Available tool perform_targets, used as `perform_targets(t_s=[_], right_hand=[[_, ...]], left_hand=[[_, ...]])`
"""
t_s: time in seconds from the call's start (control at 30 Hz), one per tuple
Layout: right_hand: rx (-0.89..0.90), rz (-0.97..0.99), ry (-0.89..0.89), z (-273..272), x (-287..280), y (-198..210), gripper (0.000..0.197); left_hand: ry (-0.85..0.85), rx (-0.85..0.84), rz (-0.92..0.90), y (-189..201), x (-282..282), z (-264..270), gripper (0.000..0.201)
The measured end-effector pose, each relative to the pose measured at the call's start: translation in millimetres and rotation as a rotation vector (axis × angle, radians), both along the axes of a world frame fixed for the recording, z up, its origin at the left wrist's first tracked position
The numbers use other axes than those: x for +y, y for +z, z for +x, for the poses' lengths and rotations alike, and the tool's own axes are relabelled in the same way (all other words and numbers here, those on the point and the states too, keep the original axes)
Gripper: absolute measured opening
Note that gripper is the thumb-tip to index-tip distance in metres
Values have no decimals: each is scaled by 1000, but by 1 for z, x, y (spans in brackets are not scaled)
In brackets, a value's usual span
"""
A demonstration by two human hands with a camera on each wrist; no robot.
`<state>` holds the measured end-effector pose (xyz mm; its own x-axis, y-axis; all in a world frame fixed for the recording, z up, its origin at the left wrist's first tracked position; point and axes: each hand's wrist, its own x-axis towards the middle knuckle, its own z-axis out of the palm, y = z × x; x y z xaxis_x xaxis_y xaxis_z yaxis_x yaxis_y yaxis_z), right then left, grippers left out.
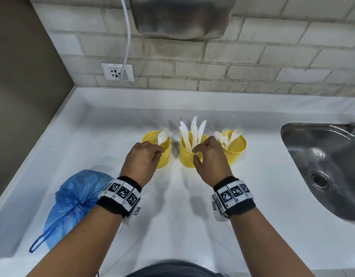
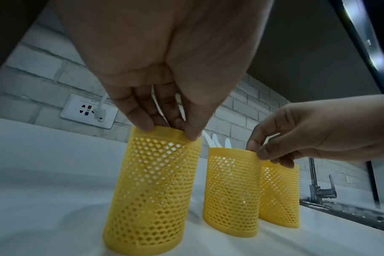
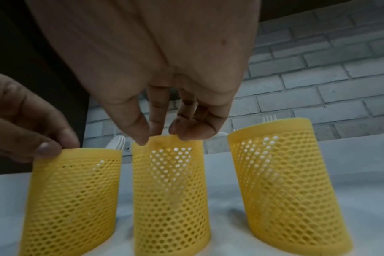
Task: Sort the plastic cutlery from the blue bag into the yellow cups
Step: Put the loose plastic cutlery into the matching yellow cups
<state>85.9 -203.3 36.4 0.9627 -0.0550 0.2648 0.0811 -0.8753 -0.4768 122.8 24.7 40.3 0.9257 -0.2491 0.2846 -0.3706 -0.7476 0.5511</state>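
The white counter (image 1: 112,120) is carrying everything, with a steel sink (image 1: 322,160) sitting off to the right. At the near left the blue bag (image 1: 72,206) is lying slumped with its neck bunched and one handle trailing — it looks set aside, its contents apparently already taken out.

Three yellow cups are standing upright in a row toward the wall, one kind of cutlery in each, which is probably why they are spaced just apart. The left cup (image 1: 159,148) is holding the spoons (image 1: 162,135), the middle cup (image 1: 189,154) the knives (image 1: 193,130), and the right cup (image 1: 235,148) the forks (image 1: 228,134).

The left hand (image 1: 141,158) is pinching the near rim of the left cup between thumb and fingers, and the right hand (image 1: 210,156) is gripping the middle cup's rim the same way — likely to straighten or shift the cups rather than to drop anything in, since neither hand is showing any cutlery of its own. The sorting appears all but finished.
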Motion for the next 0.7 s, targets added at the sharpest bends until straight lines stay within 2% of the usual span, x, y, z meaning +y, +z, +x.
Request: perform_targets(t_s=[0.17,0.7], right_hand=[[-66,67,-17,6,5,-8,17],[-68,109,-25,13,8,-6,18]], left_hand=[[3,9,-5,-1,0,1,17],[9,49,-2,10,5,5,19]])
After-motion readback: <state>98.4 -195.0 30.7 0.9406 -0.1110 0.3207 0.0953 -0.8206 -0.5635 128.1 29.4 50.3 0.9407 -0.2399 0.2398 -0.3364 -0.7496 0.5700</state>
